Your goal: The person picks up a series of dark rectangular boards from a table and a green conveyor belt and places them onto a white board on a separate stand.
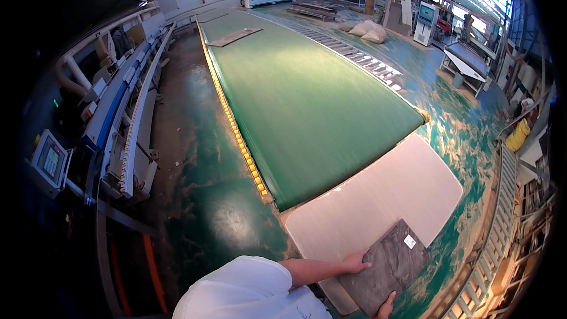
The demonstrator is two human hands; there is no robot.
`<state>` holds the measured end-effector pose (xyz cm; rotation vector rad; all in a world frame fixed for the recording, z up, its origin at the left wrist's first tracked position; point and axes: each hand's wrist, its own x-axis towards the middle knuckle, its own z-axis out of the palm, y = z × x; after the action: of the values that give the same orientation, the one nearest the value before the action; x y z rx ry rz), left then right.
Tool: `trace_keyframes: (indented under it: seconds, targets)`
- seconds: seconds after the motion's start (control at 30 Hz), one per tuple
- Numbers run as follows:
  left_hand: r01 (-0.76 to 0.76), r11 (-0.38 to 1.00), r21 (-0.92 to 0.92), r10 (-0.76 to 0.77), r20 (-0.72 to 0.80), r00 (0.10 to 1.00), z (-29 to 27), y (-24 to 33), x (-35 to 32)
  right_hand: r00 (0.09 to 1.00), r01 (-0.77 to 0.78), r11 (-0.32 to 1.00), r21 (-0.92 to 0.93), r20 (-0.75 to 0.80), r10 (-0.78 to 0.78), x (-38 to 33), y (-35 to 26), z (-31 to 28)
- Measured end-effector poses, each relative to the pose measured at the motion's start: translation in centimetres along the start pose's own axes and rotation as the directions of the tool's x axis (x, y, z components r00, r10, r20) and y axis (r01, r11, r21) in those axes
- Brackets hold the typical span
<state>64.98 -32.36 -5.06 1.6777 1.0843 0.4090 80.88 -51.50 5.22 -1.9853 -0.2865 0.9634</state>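
A dark grey-brown rectangular panel (387, 266) with a small white label (410, 241) near its far corner is tilted in front of me, above the near part of a pale table top (354, 218). My left hand (356, 261) is closed on the panel's left edge, its thumb side at the upper face. At the near edge my right hand (387, 306) grips the same panel; part of that hand is cut off by the picture's rim. The fingers under the panel are hidden.
Beyond the pale top runs a long green conveyor belt (319, 106), with yellow rollers (239, 139) along its left side. Another brown panel (236, 36) lies on its far part. A machine with a control screen (52, 160) stands left; a roller track (490, 242) is at right.
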Motion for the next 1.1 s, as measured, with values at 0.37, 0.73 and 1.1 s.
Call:
trace_keyframes:
  seconds: [0.37, 0.73, 1.1]
  targets:
    - [0.068, 0.991, -0.118, -0.083, -0.127, 0.988, 1.1, 0.0, -8.4, 0.997, 0.075, 0.983, -0.165, 0.022, -0.072, -0.5, 4.2, -3.0]
    - [0.520, 0.676, -0.522, -0.619, -0.019, 0.785, 7.6, -3.0, -27.3, 0.940, -0.137, 0.983, -0.124, 0.295, 0.169, -4.6, 15.0, -9.1]
    - [0.376, 0.542, -0.752, -0.621, -0.057, 0.782, 4.5, -7.9, -44.4, 0.867, -0.036, 0.952, -0.303, 0.465, 0.181, -18.6, 17.7, -5.1]
